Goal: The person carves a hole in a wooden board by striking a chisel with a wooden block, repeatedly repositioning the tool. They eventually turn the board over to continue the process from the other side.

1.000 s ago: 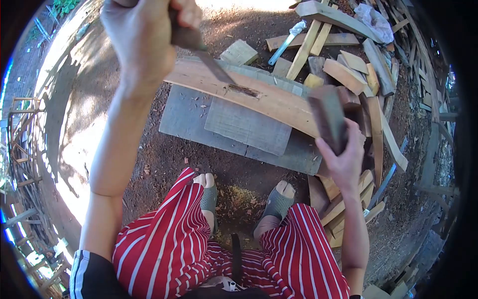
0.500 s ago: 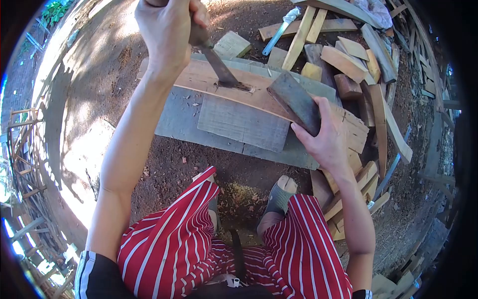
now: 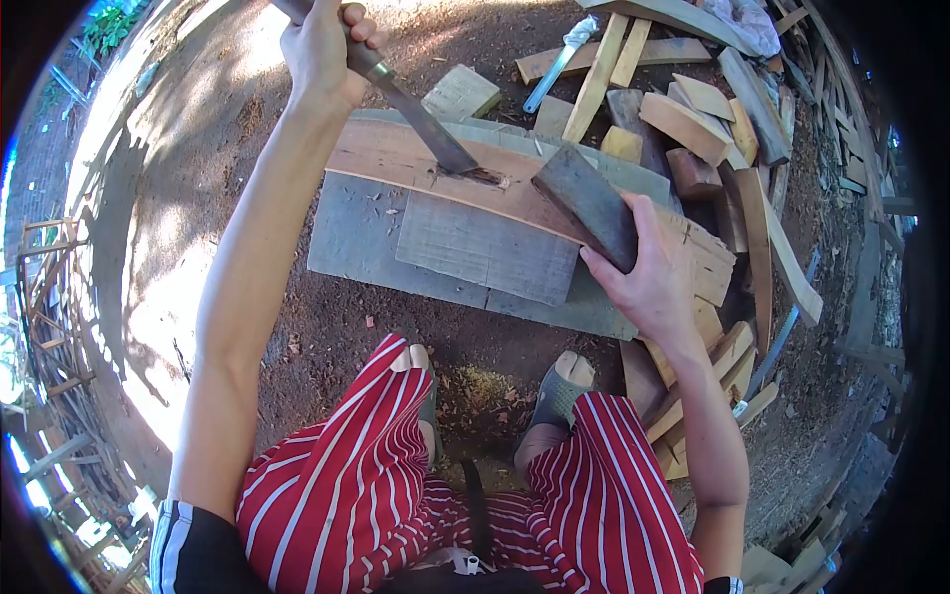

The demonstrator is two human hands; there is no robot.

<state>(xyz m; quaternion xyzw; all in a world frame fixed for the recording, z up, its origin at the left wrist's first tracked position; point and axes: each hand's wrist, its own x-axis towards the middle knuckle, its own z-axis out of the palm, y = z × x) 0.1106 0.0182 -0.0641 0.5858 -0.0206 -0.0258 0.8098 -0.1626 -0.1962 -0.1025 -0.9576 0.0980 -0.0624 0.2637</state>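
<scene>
My left hand (image 3: 322, 54) is closed round the handle of a chisel (image 3: 427, 124). The chisel slants down to the right, its blade end at a rough slot cut in a reddish wooden plank (image 3: 386, 156). In my right hand (image 3: 653, 267) is a dark wooden block (image 3: 592, 208), gripped at its lower end with the thumb and fingers. That block slants over the plank, to the right of the slot, apart from the chisel. Beneath the plank lie grey boards (image 3: 346, 238) and a smaller flat board (image 3: 480, 247).
Wood offcuts (image 3: 683, 124) are heaped at the right, with more pieces (image 3: 727, 366) near my right forearm. A blue-handled tool wrapped in plastic (image 3: 559, 64) lies at the back. My sandalled feet (image 3: 569, 381) rest on dirt in front of the boards.
My left hand has shifted left and the chisel leans over further, its blade end still at the slot. My right hand and the wooden block have hardly moved.
</scene>
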